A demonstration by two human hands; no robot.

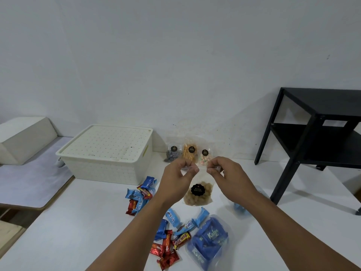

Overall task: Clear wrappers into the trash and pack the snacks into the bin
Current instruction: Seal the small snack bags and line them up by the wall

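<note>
Both my hands hold up a clear bag of brown snacks (198, 193) with a round black label, above the white table (78, 222). My left hand (178, 176) pinches its top left corner and my right hand (224, 173) pinches its top right corner. Three more clear snack bags (190, 152) stand against the wall behind. Blue and red wrapped bars (141, 195) lie to the left, and more of these small wrapped snacks (172, 237) lie near me. A clear pouch of blue packets (210, 241) lies at the front right. The cream bin (105, 153) sits lidded at the back left.
A black side table (316, 130) stands at the right, beside the white table. A cream block (23, 137) rests on a lower grey surface at the left. A bluish clear wrapper (241, 209) lies under my right forearm. No trash container is in view.
</note>
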